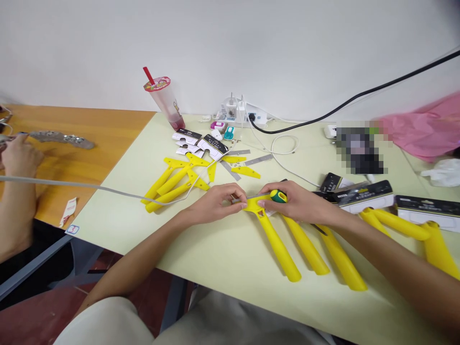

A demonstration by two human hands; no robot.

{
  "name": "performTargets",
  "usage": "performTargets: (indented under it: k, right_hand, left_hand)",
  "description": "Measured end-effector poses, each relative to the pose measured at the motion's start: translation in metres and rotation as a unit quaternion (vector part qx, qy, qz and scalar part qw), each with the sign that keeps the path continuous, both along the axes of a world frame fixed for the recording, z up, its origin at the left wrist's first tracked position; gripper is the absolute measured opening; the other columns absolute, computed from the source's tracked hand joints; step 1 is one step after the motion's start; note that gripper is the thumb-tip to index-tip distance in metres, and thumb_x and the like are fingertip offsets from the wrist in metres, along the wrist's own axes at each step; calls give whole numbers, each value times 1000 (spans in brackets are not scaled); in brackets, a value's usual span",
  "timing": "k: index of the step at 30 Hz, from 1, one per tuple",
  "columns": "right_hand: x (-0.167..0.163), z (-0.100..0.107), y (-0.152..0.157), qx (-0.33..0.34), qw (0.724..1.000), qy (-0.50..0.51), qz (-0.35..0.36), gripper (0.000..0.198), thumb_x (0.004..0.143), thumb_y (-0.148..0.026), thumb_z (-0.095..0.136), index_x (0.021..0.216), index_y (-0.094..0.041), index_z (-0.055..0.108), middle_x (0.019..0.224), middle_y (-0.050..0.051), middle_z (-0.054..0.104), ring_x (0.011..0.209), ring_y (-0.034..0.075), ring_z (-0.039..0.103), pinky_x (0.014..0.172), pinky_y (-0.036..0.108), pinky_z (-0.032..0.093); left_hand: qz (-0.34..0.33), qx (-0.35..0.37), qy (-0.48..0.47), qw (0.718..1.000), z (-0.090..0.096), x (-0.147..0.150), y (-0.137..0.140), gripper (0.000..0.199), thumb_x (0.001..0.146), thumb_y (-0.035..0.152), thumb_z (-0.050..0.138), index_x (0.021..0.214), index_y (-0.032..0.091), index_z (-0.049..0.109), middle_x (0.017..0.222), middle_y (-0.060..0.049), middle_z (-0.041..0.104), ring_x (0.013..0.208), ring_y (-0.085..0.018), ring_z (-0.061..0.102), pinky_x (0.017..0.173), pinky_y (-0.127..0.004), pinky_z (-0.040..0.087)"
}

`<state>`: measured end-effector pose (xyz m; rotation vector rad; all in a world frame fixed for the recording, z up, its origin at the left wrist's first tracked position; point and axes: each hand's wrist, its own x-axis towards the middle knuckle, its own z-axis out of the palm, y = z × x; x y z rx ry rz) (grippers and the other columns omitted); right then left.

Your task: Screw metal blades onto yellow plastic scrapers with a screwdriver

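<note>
- The yellow T-shaped tool (268, 231) is slanting over the desk (215, 249).
- Left hand (215, 202) is pinching its head's (253, 203) end; right hand (293, 199), the head and screwdriver (278, 196).
- Likely light, stiff; its handle (283, 256) is offering safest grip.

On the table (215, 254), a scraper handle (276, 239) is being held between the left hand (215, 202) and the right hand (304, 202), a screwdriver (278, 196) being gripped in the latter. Two more handles (307, 247) at right are being partly covered by the right forearm. At left, a handle cluster (176, 181) is being backed by header cards (213, 146), these by a lidded cup (165, 103). Blade strips (261, 159) are lying before a power strip (261, 116). At far right, seemingly, a plastic bag (427, 127) is being fronted by packaging cards (427, 207).
</note>
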<state>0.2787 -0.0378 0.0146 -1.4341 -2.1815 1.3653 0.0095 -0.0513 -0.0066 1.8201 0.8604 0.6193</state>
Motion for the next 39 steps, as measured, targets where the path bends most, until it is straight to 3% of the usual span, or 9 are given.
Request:
performTargets:
  k: [8, 11, 15, 19, 24, 31, 35, 37, 39]
  right_hand:
    - [-3, 2, -2, -9, 1000, 10, 14, 39, 92, -56, 65, 105, -21, 75, 82, 2, 74, 60, 16, 56, 56, 29, 43]
    - [-3, -1, -2, 18, 999, 20, 17, 38, 92, -56, 67, 107, -22, 75, 100, 5, 79, 81, 22, 69, 72, 32, 53]
    - [0, -3, 1, 42, 999, 2, 9, 35, 93, -53, 66, 111, -25, 74, 115, 7, 80, 104, 29, 73, 91, 38, 55]
    - [9, 3, 7, 113, 993, -8, -19, 31, 95, -53, 64, 109, -27, 73, 117, 5, 79, 108, 29, 73, 97, 41, 54]
    - [25, 16, 24, 179, 981, -33, -63, 28, 97, -53, 61, 107, -28, 70, 120, 4, 78, 109, 27, 72, 96, 39, 53]
    - [40, 16, 93, 285, 953, -91, -55, 18, 94, -38, 63, 98, -24, 73, 106, 5, 81, 91, 24, 74, 84, 34, 52]
    - [34, 10, 139, 293, 945, -139, -34, 15, 89, -21, 63, 92, -21, 77, 99, 5, 82, 83, 21, 73, 79, 31, 52]
    - [30, 5, 154, 284, 947, -149, -20, 15, 84, -16, 64, 85, -20, 79, 91, 4, 82, 75, 20, 71, 72, 29, 51]
    - [29, 0, 163, 280, 947, -155, -6, 16, 80, -13, 65, 81, -20, 80, 85, 4, 82, 73, 20, 71, 70, 28, 51]
  left_hand:
    - [28, -149, -84, 985, -4, 0, 0, 32, 91, 35, 82, 114, 18, 67, 106, -8, 72, 99, -18, 70, 89, -32, 58]
    - [27, -199, -71, 977, -5, -3, 3, 35, 89, 36, 83, 114, 15, 72, 100, -8, 75, 89, -17, 71, 84, -32, 59]
    - [34, -197, -30, 979, -8, -6, 7, 30, 89, 34, 81, 110, 13, 77, 103, -10, 79, 90, -18, 73, 90, -34, 59]
    - [54, -163, 9, 985, -8, -6, 7, 25, 91, 32, 76, 109, 14, 78, 104, -10, 81, 92, -20, 75, 89, -33, 59]
    - [60, -30, 98, 993, 0, -8, 5, 27, 99, 38, 65, 110, 19, 81, 105, -7, 82, 90, -20, 73, 83, -30, 56]
    - [52, 44, 133, 989, 3, -10, 3, 33, 102, 43, 61, 116, 22, 82, 110, -7, 80, 96, -21, 72, 81, -31, 54]
    - [57, 61, 164, 983, 7, -12, -9, 35, 104, 41, 59, 126, 22, 79, 129, -10, 74, 116, -26, 70, 101, -38, 54]
    - [52, 107, 182, 976, 14, -20, -22, 38, 105, 41, 59, 136, 24, 73, 146, -11, 66, 139, -29, 58, 117, -43, 46]
    - [22, 152, 188, 970, 21, -31, -35, 40, 104, 44, 61, 141, 30, 68, 154, -8, 60, 146, -30, 51, 121, -44, 44]
